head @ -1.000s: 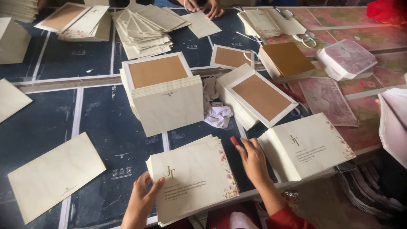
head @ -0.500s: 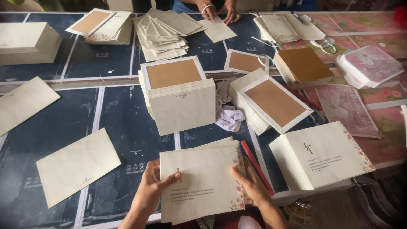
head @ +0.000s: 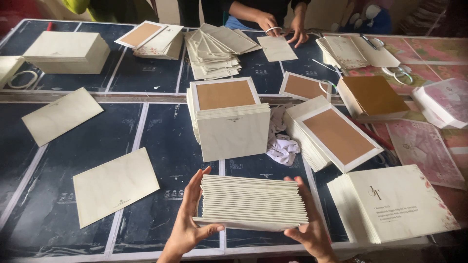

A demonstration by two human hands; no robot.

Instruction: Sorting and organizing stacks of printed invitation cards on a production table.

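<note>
Holding: stack of cards (head: 251, 202) clamped between left hand (head: 187, 221) and right hand (head: 307, 226)
Long axis: left-right, edges facing the person
Nearer hand: neither

A card-making or stationery workshop; a long dark worktable (head: 161, 141) is covered edge to edge with stacks of cream cards (head: 229, 122), loose envelopes (head: 114, 185) near its front edge, and pink floral sheets (head: 424, 151) along its right edge; another worker's hands (head: 282, 27) sort cards at the far edge, beside scissors (head: 368, 41).
</note>
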